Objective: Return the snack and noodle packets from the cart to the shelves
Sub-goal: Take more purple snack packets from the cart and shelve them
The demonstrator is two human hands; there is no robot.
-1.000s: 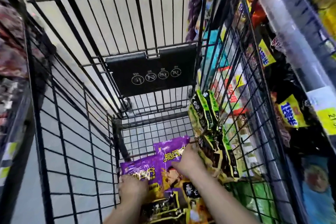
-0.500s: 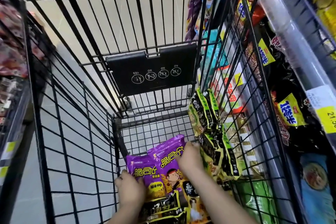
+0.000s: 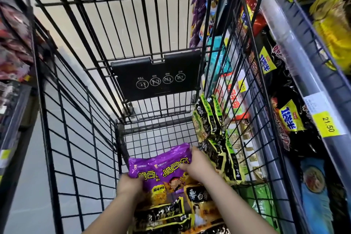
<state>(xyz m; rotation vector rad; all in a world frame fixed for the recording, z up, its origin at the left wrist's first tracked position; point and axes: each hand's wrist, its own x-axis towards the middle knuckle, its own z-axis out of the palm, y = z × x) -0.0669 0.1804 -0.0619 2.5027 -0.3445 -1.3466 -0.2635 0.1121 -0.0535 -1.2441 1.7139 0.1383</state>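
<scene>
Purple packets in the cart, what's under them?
Black and yellow packets lie under the purple packets, held by the left hand and right hand. Whatever sits deeper, and the cart floor there, is covered.

A narrow shop aisle runs ahead over a smooth floor [image 3: 32,205], grey close by and pale cream farther off, with a soft sheen of light on it. On the right stands a shelf unit [image 3: 330,66] fronted by a clear plastic rail [image 3: 281,24] that carries a yellow price tag [image 3: 327,122] marked 21.50, its tiers crowded with black and yellow bags [image 3: 288,116]. On the left a darker shelf [image 3: 17,104], blurred, holds reddish bags [image 3: 13,43] and bears a small yellow-green label [image 3: 4,155].
</scene>
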